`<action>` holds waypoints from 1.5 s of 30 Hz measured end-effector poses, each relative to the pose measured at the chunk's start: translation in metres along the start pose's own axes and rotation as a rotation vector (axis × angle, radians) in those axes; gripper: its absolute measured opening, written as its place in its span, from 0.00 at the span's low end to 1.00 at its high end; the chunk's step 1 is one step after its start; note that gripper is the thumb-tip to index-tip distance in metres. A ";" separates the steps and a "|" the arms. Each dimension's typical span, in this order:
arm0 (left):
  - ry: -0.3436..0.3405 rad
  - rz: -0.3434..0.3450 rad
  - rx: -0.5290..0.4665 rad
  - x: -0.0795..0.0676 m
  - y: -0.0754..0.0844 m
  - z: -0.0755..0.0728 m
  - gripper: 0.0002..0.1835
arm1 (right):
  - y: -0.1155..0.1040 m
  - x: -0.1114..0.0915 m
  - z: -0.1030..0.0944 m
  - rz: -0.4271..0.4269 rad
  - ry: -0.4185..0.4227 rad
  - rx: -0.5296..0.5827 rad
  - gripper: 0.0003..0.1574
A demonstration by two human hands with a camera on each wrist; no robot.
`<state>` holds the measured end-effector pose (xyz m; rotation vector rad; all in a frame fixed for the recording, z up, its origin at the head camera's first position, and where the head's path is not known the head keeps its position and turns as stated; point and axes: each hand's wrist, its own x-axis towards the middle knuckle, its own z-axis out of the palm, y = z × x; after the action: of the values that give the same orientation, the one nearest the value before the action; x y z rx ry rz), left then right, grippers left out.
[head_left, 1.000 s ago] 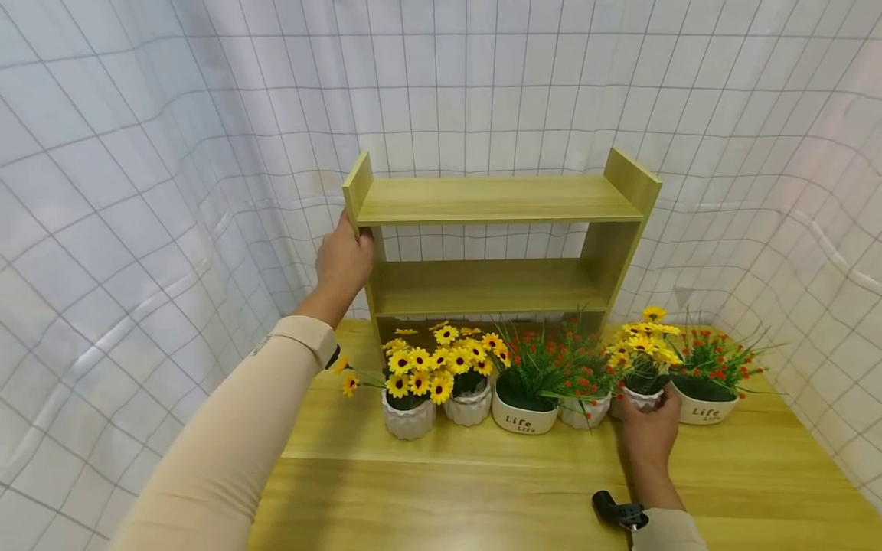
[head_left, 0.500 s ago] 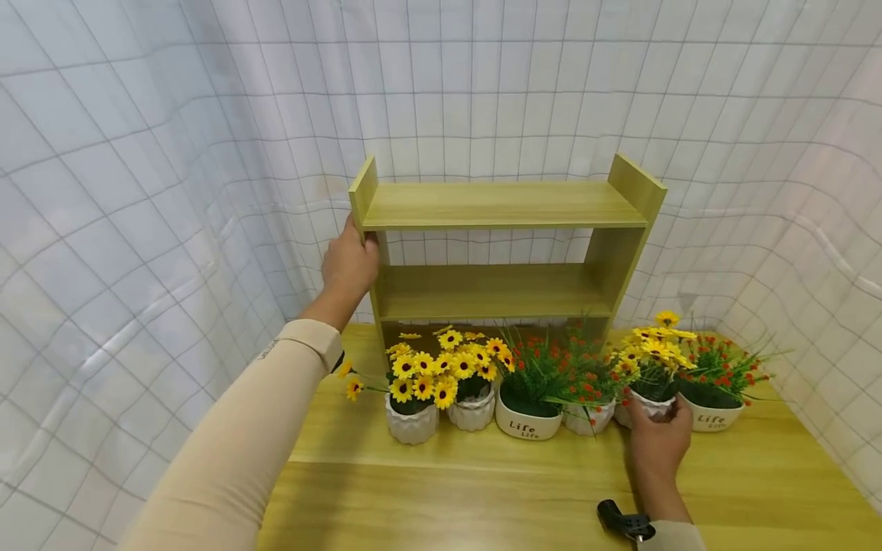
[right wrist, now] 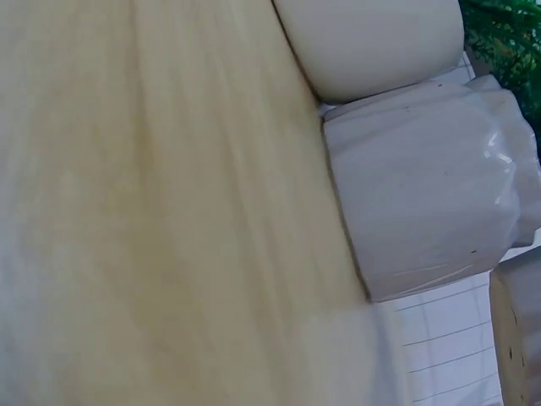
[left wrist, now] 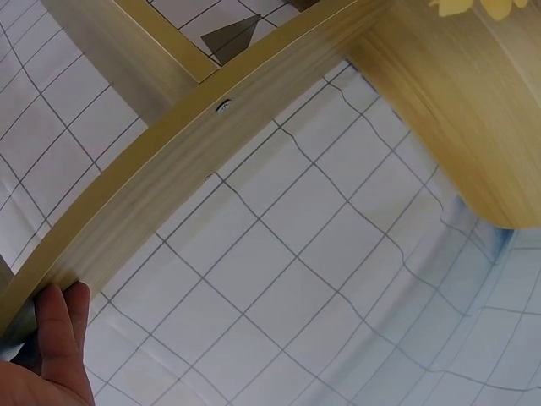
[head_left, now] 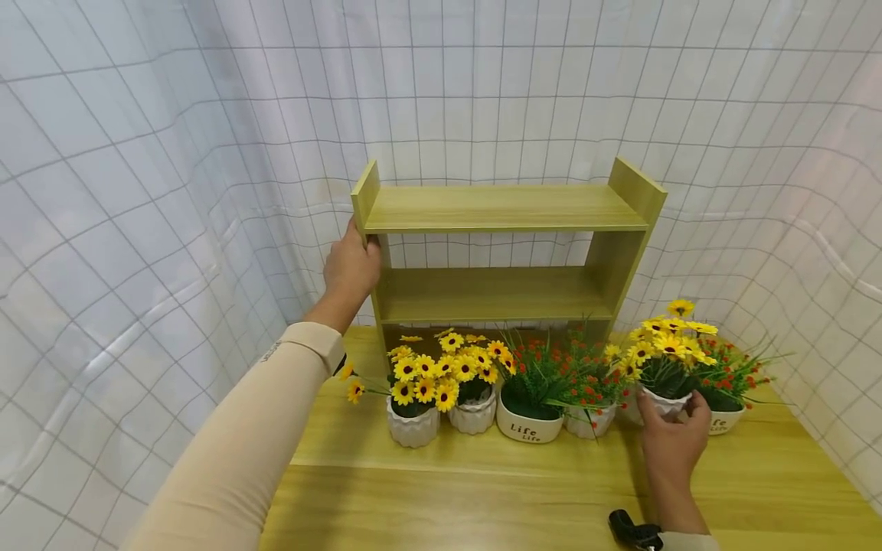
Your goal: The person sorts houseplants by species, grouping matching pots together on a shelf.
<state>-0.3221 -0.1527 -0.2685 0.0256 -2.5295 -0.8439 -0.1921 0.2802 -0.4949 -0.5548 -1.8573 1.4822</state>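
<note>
My left hand (head_left: 350, 268) grips the left side panel of a pale wooden shelf rack (head_left: 496, 207), thumb on the inner face. In the left wrist view the fingers (left wrist: 61, 326) lie along the panel's outer face. At the right, my right hand (head_left: 675, 448) holds a white pot of yellow daisies (head_left: 668, 348) by its sides, just under the wavy rim. That pot overlaps an oval "Life" planter with red-flowered grass (head_left: 726, 421) behind it. In the right wrist view a pot base (right wrist: 511, 326) shows at the lower right, and the hand is out of frame.
Before the rack stand two white pots of yellow daisies (head_left: 413, 428), a "Life" planter (head_left: 529, 421) and a white pot with red-flowered grass (head_left: 589, 422). White grid-patterned curtains (head_left: 496, 92) surround the wooden table (head_left: 448, 497). A black device (head_left: 630, 529) sits at my right wrist.
My right hand has moved the daisy pot to the right and up, so it now covers more of the right-hand planter. My left hand stays on the rack.
</note>
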 end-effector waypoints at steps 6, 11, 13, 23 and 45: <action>-0.001 0.003 -0.005 -0.002 0.000 0.000 0.23 | -0.010 -0.001 -0.004 0.022 0.000 0.051 0.53; 0.012 0.011 0.000 -0.002 -0.002 0.000 0.23 | -0.026 0.003 -0.006 0.016 0.002 0.051 0.52; 0.011 0.009 0.002 -0.001 -0.002 0.000 0.24 | -0.032 0.005 -0.007 0.011 -0.001 0.049 0.53; 0.008 -0.001 -0.005 0.000 0.000 -0.002 0.25 | -0.060 0.018 -0.012 -0.050 0.012 0.087 0.48; -0.017 -0.029 -0.001 -0.003 0.004 0.000 0.24 | -0.134 0.039 -0.023 -0.264 0.004 0.140 0.44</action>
<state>-0.3190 -0.1492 -0.2671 0.0546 -2.5501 -0.8603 -0.1897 0.2878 -0.3538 -0.2353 -1.7314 1.4172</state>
